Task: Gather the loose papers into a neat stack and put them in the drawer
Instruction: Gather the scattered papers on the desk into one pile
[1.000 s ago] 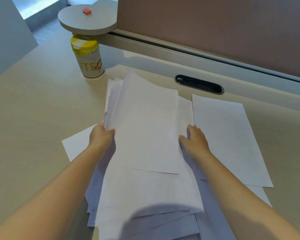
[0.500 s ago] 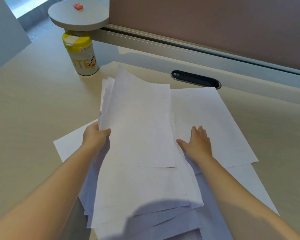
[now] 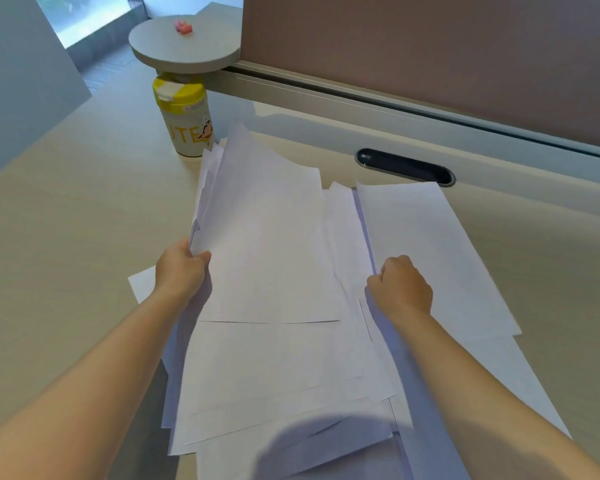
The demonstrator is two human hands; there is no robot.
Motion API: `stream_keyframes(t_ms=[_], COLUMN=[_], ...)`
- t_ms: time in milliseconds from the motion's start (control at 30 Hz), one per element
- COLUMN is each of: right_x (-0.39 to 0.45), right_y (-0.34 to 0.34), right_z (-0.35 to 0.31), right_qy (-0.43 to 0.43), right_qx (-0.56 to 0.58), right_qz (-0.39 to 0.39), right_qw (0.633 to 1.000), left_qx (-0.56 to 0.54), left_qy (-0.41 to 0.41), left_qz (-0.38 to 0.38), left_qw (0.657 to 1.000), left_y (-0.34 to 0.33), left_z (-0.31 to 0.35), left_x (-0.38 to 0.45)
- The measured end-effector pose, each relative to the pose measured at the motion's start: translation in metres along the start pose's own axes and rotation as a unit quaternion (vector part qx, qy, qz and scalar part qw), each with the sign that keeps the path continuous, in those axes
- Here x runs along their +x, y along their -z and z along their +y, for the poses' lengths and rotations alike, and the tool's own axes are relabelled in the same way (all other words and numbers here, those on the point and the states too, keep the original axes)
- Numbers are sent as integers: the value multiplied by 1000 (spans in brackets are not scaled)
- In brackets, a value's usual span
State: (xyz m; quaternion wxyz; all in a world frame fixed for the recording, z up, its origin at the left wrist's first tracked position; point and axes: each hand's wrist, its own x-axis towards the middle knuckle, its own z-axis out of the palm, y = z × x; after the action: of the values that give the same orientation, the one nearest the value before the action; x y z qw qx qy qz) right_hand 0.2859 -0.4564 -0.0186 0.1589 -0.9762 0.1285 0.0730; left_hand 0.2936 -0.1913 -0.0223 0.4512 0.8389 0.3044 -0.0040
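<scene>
Several white paper sheets lie overlapped on the pale desk (image 3: pixel 66 237). My left hand (image 3: pixel 181 271) grips the left edge of a raised bunch of papers (image 3: pixel 267 244), whose far ends lift off the desk. My right hand (image 3: pixel 400 287) is curled on the left edge of a single sheet (image 3: pixel 430 244) lying at the right. More loose sheets (image 3: pixel 284 393) spread under both forearms toward the near edge. One sheet corner (image 3: pixel 141 282) sticks out at the left. No drawer is in view.
A yellow-lidded canister (image 3: pixel 186 116) stands just beyond the papers at the back left, under a round grey shelf (image 3: pixel 184 46) with a small pink item (image 3: pixel 183 26). A black cable slot (image 3: pixel 406 166) and a brown partition (image 3: pixel 430 57) line the back.
The right sheet has slid left toward the pile. My right hand went from flat on it to curled at its left edge. The left hand keeps its hold on the bunch.
</scene>
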Motion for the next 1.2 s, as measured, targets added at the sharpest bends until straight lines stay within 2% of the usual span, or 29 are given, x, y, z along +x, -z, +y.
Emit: stream_keyframes(t_ms=[67,133,200,267,300,333,367,400,433,467,500,533,633,700,800,833,900,933,1000,1067,1133,1200], right_x=[5,7,3,1,0,0,3,9,13,15,15,14,5,4,5,6,5,4,2,3,-5,-11], right_y=[9,19,24,20,17,12,7,4,2,-1,-3,-6,-15,-18,-13,-10,0,3,3,-2,1,6], right_z=[-5,-19,-39,-53,-57,-57,-53,-45,-36,-25,-16,-11,-18,-30,-45,-47,-47,-46,-44,-48,-62,-73], right_qy=[-18,-11,-5,-18,-27,-35,-41,-34,-26,-22,-23,-25,6,30,45,33,-48,-80,-109,-104,-88,-58], right_qx=[155,300,408,498,528,545,524,433,276,127,46,9,13,59,187,269,435,481,493,488,478,470], right_qz=[35,26,-50,-176,-214,-219,-193,-162,-154,-160,-178,-204,-232,-236,-213,-195,-171,-166,-160,-192,-246,-265], right_qw=[987,953,911,849,822,809,829,886,948,979,983,979,973,970,958,942,883,857,848,845,838,840], left_qx=[-47,-82,-136,-224,-253,-265,-264,-259,-247,-242,-238,-234,-261,-281,-178,-151,-141,-156,-208,-263,-279,-270], left_qy=[5,16,36,81,102,111,112,113,114,113,109,107,84,78,72,73,77,75,83,104,112,114], left_qz=[-4,-24,-53,-98,-118,-134,-144,-149,-151,-155,-158,-159,-181,-206,-172,-141,-96,-86,-91,-112,-126,-137], left_qw=[999,996,989,966,955,948,947,948,950,951,952,953,944,934,966,976,982,981,970,953,945,946], left_y=[0,-5,-11,-16,-16,-17,-17,-17,-16,-17,-17,-20,-26,-27,-23,-20,-11,-5,11,25,38,47], left_z=[1,-1,0,6,8,8,7,6,6,4,3,1,1,1,0,-2,-7,-9,-11,-11,-11,-11], left_x=[0,0,-3,-8,-10,-10,-8,-7,-6,-4,-2,-1,-1,-2,1,3,9,11,15,15,12,7])
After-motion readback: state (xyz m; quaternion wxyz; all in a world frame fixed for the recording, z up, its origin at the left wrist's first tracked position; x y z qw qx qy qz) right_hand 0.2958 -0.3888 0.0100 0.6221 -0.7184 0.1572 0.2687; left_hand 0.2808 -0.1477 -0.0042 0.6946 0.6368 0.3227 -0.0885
